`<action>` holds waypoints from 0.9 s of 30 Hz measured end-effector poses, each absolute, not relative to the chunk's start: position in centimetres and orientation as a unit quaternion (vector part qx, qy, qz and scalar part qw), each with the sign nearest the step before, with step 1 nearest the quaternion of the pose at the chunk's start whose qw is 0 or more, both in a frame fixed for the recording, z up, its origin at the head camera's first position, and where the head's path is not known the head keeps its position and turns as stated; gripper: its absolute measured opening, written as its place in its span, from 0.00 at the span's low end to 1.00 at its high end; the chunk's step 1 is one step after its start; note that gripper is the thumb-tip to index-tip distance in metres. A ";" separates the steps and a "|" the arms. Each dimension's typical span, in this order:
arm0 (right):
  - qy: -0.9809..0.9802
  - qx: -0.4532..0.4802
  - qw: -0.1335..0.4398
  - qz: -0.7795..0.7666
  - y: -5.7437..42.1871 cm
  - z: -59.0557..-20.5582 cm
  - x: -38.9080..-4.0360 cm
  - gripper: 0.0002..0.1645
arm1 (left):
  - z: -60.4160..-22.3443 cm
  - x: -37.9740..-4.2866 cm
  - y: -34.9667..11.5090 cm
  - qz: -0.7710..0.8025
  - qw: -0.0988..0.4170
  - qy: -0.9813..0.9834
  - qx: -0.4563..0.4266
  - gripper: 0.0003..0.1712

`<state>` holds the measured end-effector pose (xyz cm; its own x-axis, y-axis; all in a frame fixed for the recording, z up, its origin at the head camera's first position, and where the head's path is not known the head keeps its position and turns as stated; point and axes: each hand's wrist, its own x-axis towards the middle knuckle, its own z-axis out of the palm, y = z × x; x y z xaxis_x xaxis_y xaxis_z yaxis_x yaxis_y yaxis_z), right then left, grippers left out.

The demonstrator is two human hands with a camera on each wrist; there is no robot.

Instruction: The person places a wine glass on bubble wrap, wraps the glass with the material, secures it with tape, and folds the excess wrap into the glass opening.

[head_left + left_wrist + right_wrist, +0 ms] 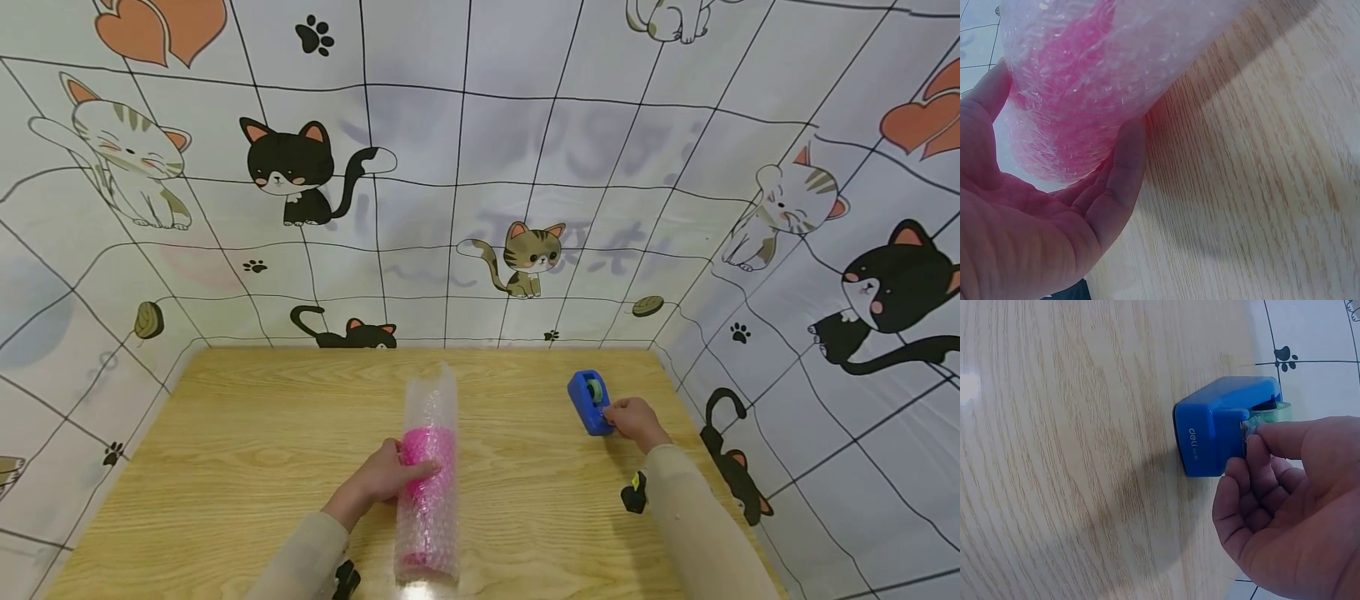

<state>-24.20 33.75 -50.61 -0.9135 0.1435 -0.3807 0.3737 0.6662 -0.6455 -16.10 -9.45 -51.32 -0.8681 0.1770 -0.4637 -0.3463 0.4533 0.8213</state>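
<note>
A long roll of clear bubble wrap (427,533) with something bright pink inside lies lengthwise at the middle of the table. My left hand (382,477) holds it from the left side, thumb across the top and fingers around the lower side, as the left wrist view shows. Farther right stands a blue tape dispenser (588,408) with a greenish roll of tape (1280,412) in it. At its cutter end my right hand (636,419) pinches the end of the clear tape (1251,425) between thumb and forefinger, the other fingers curled below.
The wooden table (247,450) ends at a white wall covering (420,208) printed with cats and grid lines, which also rises on both sides. Close to the right edge is the dispenser. A black wrist device (634,493) sits by the right sleeve.
</note>
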 end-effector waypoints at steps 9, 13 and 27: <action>0.900 0.142 0.148 -0.386 34.1 -51.1 -24.2 0.18 | -51.3 -16.0 -9.4 0.522 0.251 0.813 -0.055 0.48; 0.892 0.146 0.149 -0.400 34.2 -51.2 -24.1 0.23 | -51.3 -16.0 -9.4 0.524 0.253 0.811 -0.056 0.48; 0.858 0.155 0.171 -0.459 34.1 -50.9 -23.9 0.29 | -51.2 -16.0 -9.3 0.514 0.252 0.818 -0.057 0.50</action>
